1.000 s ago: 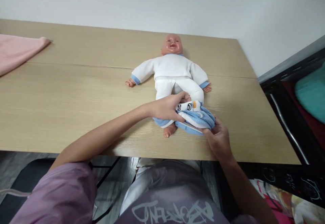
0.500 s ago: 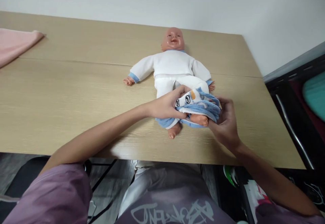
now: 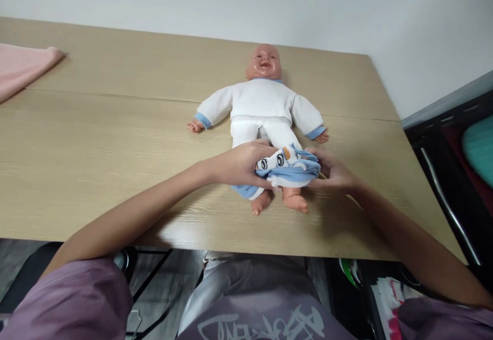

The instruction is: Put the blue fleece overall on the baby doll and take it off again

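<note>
A baby doll [image 3: 265,101] in a white top and white trousers lies on its back on the wooden table [image 3: 96,139], head toward the wall. A bunched blue and white garment [image 3: 288,169] with a cartoon eye print is around the doll's lower legs. My left hand [image 3: 241,164] grips the garment's left side, fingers closed. My right hand [image 3: 333,171] holds its right side, fingers curled round it. Both of the doll's bare feet stick out below the garment toward me.
A pink cloth [image 3: 23,70] lies at the table's far left. A dark rack [image 3: 454,175] with a teal item [image 3: 479,150] stands to the right. A white wall runs behind the table. The table's near edge is just below the doll's feet.
The blue garment has moved up the doll's legs, so both bare feet now show. My right hand shifted from under the garment's lower right to its right side.
</note>
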Demonstrator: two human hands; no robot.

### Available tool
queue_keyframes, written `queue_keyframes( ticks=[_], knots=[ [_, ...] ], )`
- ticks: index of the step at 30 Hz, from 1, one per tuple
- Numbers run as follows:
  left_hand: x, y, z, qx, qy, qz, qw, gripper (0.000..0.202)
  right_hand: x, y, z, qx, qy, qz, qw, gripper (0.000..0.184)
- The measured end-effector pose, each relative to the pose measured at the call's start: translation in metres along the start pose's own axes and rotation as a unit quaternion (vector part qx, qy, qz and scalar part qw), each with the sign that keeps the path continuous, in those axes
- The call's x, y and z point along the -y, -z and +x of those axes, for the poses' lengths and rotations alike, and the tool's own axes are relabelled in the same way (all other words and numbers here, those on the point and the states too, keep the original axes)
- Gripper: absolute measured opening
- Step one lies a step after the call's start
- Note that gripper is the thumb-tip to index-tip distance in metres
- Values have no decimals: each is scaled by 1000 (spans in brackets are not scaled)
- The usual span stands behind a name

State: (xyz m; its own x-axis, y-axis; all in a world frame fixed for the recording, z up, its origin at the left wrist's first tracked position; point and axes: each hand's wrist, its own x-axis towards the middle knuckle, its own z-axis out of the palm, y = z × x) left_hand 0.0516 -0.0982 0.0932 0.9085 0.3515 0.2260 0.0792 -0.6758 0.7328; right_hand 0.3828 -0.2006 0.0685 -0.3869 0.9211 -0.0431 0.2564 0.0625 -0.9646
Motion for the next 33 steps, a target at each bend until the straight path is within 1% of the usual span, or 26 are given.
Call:
queue_keyframes(
  ticks=[2, 4, 5, 7, 10, 12, 14, 17, 20, 21, 23, 25, 26, 29, 31, 33],
  knots=[
    [-1, 4, -9, -12, -17, 55, 998, 55, 2, -2, -1, 24, -3, -5, 1000, 52],
    [-2, 10, -21, -34, -25, 95, 995, 61, 3, -2, -2, 36, 5, -12, 999, 59],
    [-2, 13, -28, -46, -24, 105, 993, 61, 3, -2, -3, 33, 14, -20, 999, 58],
    [-1, 20, -41, -66, -11, 111, 992, 61, 2, -1, -1, 16, 47, -40, 998, 49],
    [2, 24, -54, -88, 19, 92, 992, 48, 0, -1, 7, -37, 100, -66, 992, 50],
    [6, 25, -55, -95, 25, 57, 994, 39, -1, -4, 18, -95, 119, -64, 986, 50],
    [11, 25, -53, -102, 21, 9, 995, 32, -4, -9, 33, -148, 124, -44, 980, 51],
    [25, 26, -46, -124, 23, -87, 988, 26, -7, -17, 61, -190, 106, 0, 976, 56],
    [44, 23, -42, -180, 27, -164, 969, 32, -11, -22, 86, -221, 84, 27, 971, 63],
    [50, 20, -43, -210, 28, -172, 962, 36, -11, -24, 92, -230, 84, 30, 969, 65],
    [57, 13, -47, -269, 40, -154, 950, 39, -13, -25, 98, -240, 85, 30, 967, 66],
    [60, 5, -55, -298, 61, -122, 945, 38, -14, -28, 95, -241, 76, 26, 967, 62],
    [59, 2, -60, -297, 70, -108, 946, 38, -14, -31, 91, -243, 67, 25, 967, 58],
    [52, -2, -71, -262, 81, -96, 957, 37, -15, -43, 74, -267, 12, 35, 963, 40],
    [47, -2, -75, -240, 82, -121, 960, 37, -16, -55, 62, -282, -39, 64, 956, 32],
    [46, -1, -75, -227, 89, -171, 955, 40, -16, -67, 54, -281, -75, 101, 951, 31]
  ],
)
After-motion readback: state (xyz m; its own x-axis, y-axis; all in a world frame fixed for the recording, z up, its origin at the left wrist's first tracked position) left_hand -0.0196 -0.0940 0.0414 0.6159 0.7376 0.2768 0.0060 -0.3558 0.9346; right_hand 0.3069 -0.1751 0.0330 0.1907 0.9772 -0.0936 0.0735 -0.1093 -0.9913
